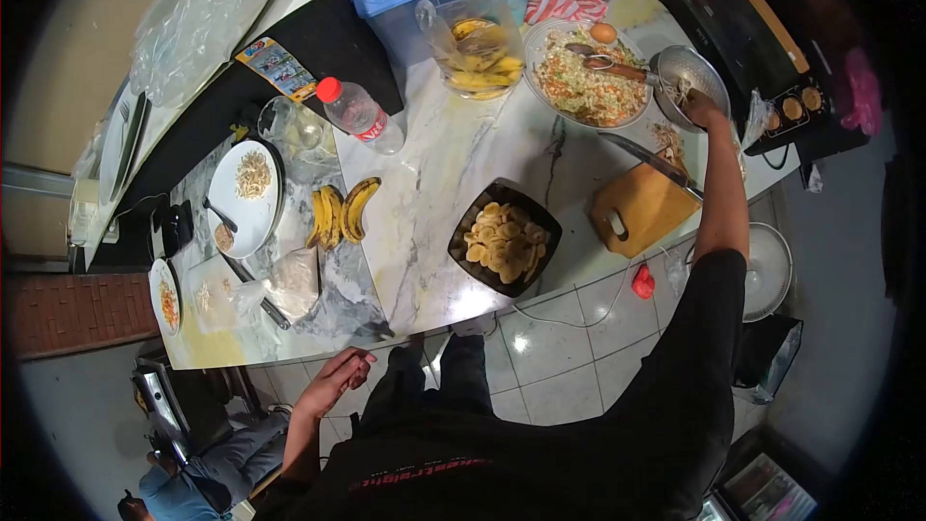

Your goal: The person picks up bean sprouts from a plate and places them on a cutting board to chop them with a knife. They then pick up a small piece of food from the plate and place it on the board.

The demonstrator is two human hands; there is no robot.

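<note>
My right hand [707, 108] reaches down into a metal colander [696, 60] at the far right of the counter. Its bunched fingers are on pale strands that look like bean sprouts [683, 89]; the fingertips are partly hidden. Left of the colander, a large plate [536, 87] bears shredded vegetables [584, 87], a wooden-handled utensil [617, 68] and an egg [604, 33]. Below them lie a knife [646, 159] and a wooden cutting board [641, 212]. My left hand [333, 381] hangs empty in front of the counter, fingers loosely curled and slightly apart.
A black bowl of banana slices [503, 241] stands near the front edge. Bananas [342, 212], a bottle [362, 116], a bag of bananas [473, 58], lidded tubs [386, 10] and a white plate [241, 227] share the counter. Another person [212, 468] sits at lower left.
</note>
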